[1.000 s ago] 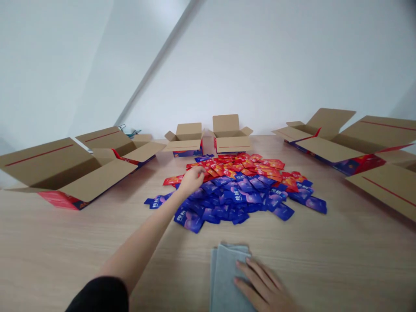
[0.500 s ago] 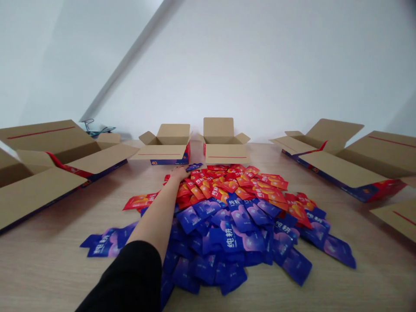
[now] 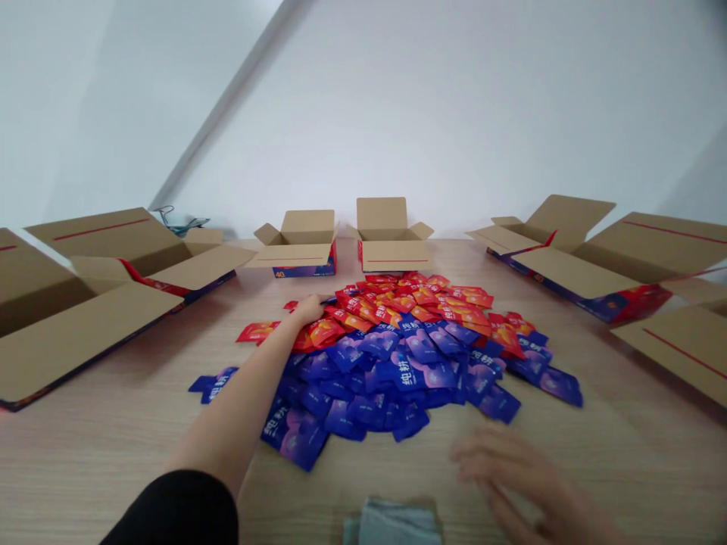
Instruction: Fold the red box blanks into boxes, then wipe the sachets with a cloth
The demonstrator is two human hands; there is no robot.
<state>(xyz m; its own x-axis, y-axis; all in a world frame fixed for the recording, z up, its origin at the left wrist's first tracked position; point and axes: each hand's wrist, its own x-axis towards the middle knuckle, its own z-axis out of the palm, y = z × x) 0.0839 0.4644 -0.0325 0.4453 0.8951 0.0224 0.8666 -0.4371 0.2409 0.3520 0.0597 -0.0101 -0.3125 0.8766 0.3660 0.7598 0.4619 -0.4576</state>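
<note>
Compared with 1 second ago, the left hand [image 3: 310, 309] sits farther out, at the far left edge of the sachet pile [image 3: 391, 342], and the right hand [image 3: 511, 469] is off the folded gray cloth [image 3: 394, 522], to its right.

Going left to right, trouble could start with the left forearm [image 3: 238, 412]: it passes low beside the stray blue sachet [image 3: 219, 384] and over the pile's left side, so a careless pull back might drag loose packets along. At the fingertips, the overlapping red sachets [image 3: 454, 304] could cling or shift if 2 get caught together, and a smooth-looking wrapper held only by its edge could slip. Farther right, the layered blue sachets [image 3: 412, 371] seem likely to slide toward the near side if the heap is jostled.

As for position, a dark blue sachet [image 3: 329, 300] is right at the left fingertips, on their right side, beside the red sachets and nearer than the 2 central open cartons [image 3: 292, 255]. The left fingers curl toward it; whether they pinch it, I cannot tell. The right hand, blurred, has its fingers extended with nothing visible in them, well apart from that sachet.
</note>
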